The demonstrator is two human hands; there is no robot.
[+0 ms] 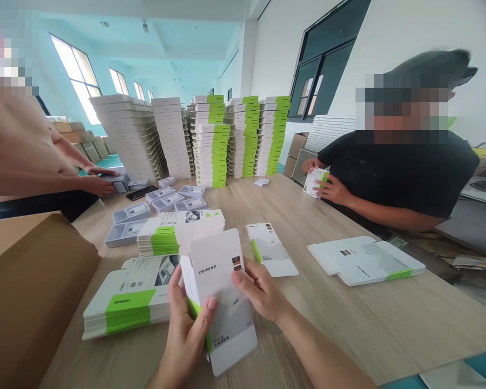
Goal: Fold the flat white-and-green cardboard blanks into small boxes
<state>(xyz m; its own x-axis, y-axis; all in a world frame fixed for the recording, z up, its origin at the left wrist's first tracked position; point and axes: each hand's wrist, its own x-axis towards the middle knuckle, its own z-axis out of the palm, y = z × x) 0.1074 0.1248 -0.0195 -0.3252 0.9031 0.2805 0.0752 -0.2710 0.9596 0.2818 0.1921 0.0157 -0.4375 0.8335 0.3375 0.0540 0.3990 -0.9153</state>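
Observation:
My left hand (186, 329) and my right hand (259, 289) both grip a white CEUKAZ carton (222, 292) with a green stripe, partly folded and held up over the wooden table (348, 319). Just left of my left hand lies a stack of flat printed cartons (125, 305) banded in green. A second stack (178, 235) stands beyond my hands. A single flat carton (269, 248) lies ahead of my right hand, not touching it. Farther right lies an opened white carton blank (364, 262).
Across the table, a co-worker's hands hold a white carton (318, 181). Another person's hands (97, 183) rest at the far left, near grey plastic trays (132, 213) and a phone (141, 192). A brown cardboard box (28, 281) stands at the near left. Tall carton stacks (210, 140) rise behind.

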